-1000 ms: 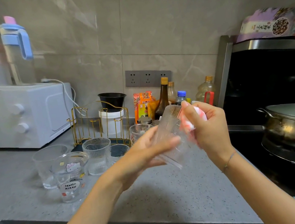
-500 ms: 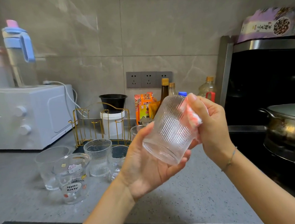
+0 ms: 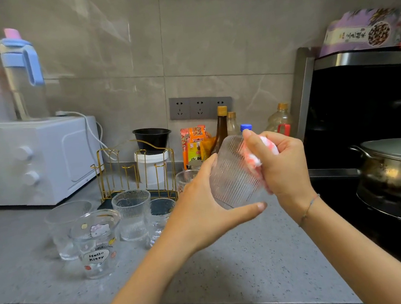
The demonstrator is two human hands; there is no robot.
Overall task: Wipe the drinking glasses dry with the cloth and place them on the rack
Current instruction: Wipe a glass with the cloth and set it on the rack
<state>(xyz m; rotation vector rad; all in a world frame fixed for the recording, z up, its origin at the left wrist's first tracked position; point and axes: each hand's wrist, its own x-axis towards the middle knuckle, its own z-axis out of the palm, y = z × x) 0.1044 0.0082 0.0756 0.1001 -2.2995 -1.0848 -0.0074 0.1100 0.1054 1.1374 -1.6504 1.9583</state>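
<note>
Glass is filling your grip. Your left hand (image 3: 201,209) is cradling the clear, vertically ribbed drinking glass (image 3: 232,173) with the thumb curled under its lower end and the fingers (image 3: 209,162) wrapping over the top, holding it tilted in the air above the grey speckled countertop (image 3: 233,261). Your right hand (image 3: 281,164) is clutching the bunched pink-and-white cloth (image 3: 266,143) and pressing it against the far side of the glass. I expect the glass to feel light, rigid and brittle, and slick wherever it is wet, though the ridges are giving your skin some bite. You are better off gripping round the ribbed wall than pinching the thin rim. Further out, the gold wire rack (image 3: 133,170) is standing toward the wall, and the other clear glasses (image 3: 132,213) are waiting just in front of it.
</note>
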